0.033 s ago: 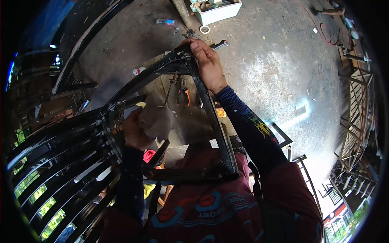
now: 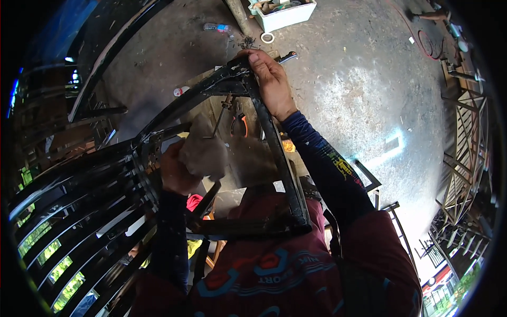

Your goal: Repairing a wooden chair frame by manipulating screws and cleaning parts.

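My right hand [image 2: 272, 87] grips the top corner of a black-painted metal chair frame [image 2: 277, 158]; its slatted section [image 2: 79, 216] extends to the lower left. Inside the frame, my left hand [image 2: 174, 171] holds a crumpled grey piece [image 2: 203, 153], blurred, perhaps cloth or sandpaper. Beneath the frame is a wooden board [image 2: 248, 164], with orange-handled pliers [image 2: 238, 127] and a thin metal tool [image 2: 222, 117] near the middle. A tool handle [image 2: 288, 57] sticks out past my right fingertips.
On the concrete floor are a white box of items [image 2: 282, 16], a plastic bottle [image 2: 216, 27], a tape roll [image 2: 267, 38] and a red hose [image 2: 422, 45]. Another black frame [image 2: 97, 66] stands upper left; metal racks [image 2: 462, 153] line the right side.
My left hand and the grey piece have shifted slightly upward. My right hand stays on the frame corner.
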A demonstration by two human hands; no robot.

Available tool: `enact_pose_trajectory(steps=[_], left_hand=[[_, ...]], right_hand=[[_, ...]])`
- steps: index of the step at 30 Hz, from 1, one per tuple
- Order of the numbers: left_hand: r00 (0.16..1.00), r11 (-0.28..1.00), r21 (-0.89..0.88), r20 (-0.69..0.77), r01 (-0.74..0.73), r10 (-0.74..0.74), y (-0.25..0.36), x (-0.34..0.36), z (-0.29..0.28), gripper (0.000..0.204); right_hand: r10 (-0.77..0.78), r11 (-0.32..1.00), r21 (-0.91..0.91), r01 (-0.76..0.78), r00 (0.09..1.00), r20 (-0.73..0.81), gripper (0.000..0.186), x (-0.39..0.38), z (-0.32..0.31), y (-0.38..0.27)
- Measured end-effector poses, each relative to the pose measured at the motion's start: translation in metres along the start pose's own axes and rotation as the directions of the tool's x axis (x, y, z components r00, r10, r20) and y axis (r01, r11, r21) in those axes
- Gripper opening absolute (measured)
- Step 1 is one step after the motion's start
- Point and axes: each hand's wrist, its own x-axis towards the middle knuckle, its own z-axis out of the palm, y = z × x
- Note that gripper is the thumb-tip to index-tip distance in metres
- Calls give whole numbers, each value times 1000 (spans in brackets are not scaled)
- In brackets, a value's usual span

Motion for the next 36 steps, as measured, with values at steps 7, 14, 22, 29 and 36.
enact_pose_trajectory(steps=[7,14,22,29,36], left_hand=[[968,965,-262,243,12,54,-20,18,-3,26],[936,941,-28,100,-336,337,-27,12,21,31],[896,916,-6,206,-401,394,-31,12,15,39],[884,932,-323,370,-166,286,-32,34,-45,34],[960,990,-104,253,-99,122,-17,45,-24,29]], right_hand=[[-29,1000,-2,29,999,13,30,4,6,1],[-22,1000,-6,22,1000,22,31,0,4,0],[-22,1000,5,22,998,53,33,0,4,-3],[-17,1000,-10,18,997,73,35,4,8,-5],[-8,997,-75,11,999,46,36,3,4,-4]])
